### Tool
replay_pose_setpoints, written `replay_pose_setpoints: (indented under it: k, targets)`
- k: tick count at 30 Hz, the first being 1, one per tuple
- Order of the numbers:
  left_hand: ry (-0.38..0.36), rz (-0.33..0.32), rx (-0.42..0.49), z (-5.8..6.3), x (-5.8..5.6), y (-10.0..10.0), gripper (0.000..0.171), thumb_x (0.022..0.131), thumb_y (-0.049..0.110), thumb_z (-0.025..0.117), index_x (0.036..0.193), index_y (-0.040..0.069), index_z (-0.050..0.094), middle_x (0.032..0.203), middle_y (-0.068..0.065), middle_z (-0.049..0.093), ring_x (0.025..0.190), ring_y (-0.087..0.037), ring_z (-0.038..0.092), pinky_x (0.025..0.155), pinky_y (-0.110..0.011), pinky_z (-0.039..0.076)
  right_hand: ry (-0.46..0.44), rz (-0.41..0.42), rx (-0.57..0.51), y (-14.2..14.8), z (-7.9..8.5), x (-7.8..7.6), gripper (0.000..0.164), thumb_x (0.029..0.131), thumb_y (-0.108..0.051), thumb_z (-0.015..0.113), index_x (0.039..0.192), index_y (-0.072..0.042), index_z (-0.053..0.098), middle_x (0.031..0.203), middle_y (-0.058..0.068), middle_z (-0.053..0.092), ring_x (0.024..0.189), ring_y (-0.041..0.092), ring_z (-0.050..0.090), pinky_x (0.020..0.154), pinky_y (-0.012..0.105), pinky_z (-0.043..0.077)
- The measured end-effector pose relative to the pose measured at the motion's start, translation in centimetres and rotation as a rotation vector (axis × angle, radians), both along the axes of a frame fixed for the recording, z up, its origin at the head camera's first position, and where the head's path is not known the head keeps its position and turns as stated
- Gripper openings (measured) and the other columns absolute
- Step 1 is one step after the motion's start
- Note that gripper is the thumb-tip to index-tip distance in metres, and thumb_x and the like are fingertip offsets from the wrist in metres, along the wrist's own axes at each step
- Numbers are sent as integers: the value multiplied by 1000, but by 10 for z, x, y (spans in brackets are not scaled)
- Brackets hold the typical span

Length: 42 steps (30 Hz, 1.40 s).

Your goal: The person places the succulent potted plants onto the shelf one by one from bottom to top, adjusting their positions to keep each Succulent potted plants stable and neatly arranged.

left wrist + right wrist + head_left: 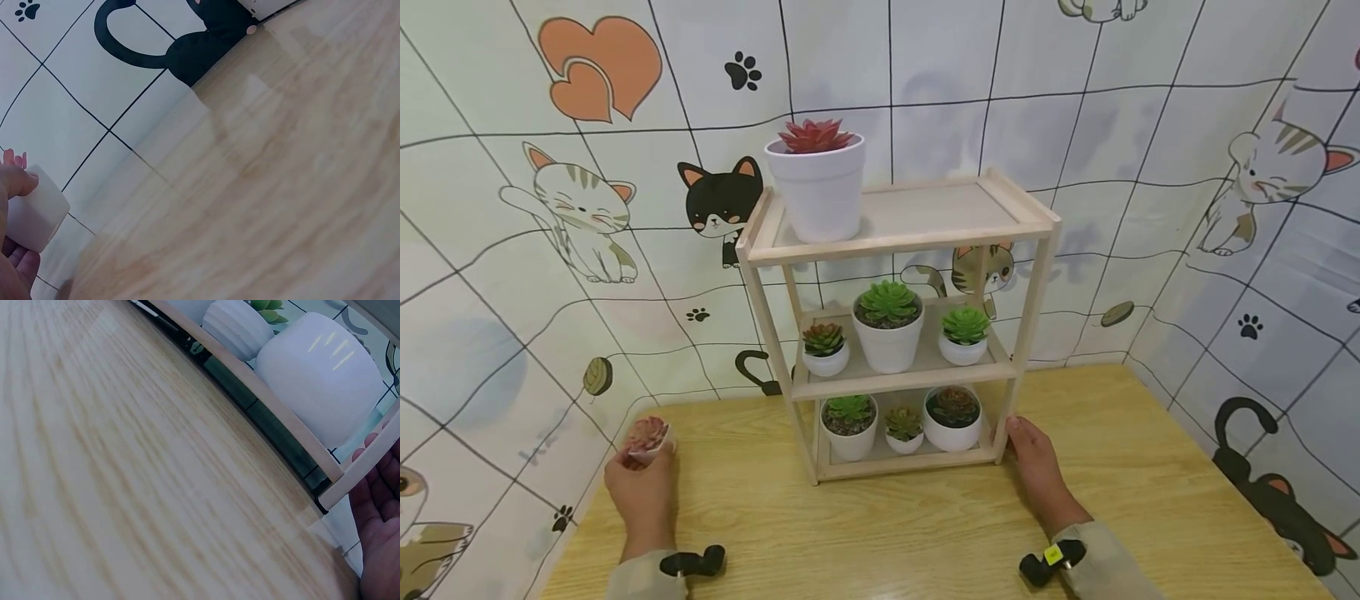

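My left hand (pixel 643 492) grips a small white pot (pixel 39 209) with a pink succulent (pixel 646 435), at the left side of the table. In the left wrist view the thumb lies on one side of the pot and fingers on the other. My right hand (pixel 1036 458) rests beside the lower right front leg of a wooden three-tier shelf (pixel 895 382). Its fingers (pixel 375 487) reach along the outer side of that leg, loosely extended, partly hidden by the post. On the shelf's top tier stands a large white pot (pixel 820 187) with a red succulent.
Three potted succulents stand on the middle tier, with a larger green one (pixel 887 325) at the centre. On the bottom tier are three more, including a dark one (pixel 953 421). Behind the wooden table (pixel 910 533) and at its sides rise cat-patterned walls (pixel 850 58).
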<state>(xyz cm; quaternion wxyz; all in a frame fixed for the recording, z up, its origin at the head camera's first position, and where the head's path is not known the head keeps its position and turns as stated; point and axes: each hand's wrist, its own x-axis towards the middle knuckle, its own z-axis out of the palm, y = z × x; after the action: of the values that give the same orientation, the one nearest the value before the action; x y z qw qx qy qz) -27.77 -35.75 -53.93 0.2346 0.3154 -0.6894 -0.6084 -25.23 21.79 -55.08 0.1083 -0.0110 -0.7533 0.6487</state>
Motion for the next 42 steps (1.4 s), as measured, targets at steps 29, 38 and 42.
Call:
replay_pose_setpoints:
  k: [29,38,42]
  targets:
    - [147,-27,-150,44,15,36,78,92,34,79,151,-1,41,124,1,51,108,-4,51,86,-6,42,8,17,10,4,-5,-2,53,114,-37,37,119,9,62,107,-4,69,106,-4,61,92,10,46]
    - [200,-132,-154,71,21,57,77,94,32,77,152,-2,40,139,-16,52,130,-29,54,85,-1,44,7,27,12,5,-7,-3,54,114,-38,36,118,9,62,107,3,69,106,-1,61,93,11,46]
    - [208,-169,-163,83,25,63,76,95,32,76,152,-2,40,144,-18,51,133,-32,54,82,1,45,0,29,25,5,-7,-3,55,114,-40,35,122,8,62,114,9,69,109,-2,60,94,10,44]
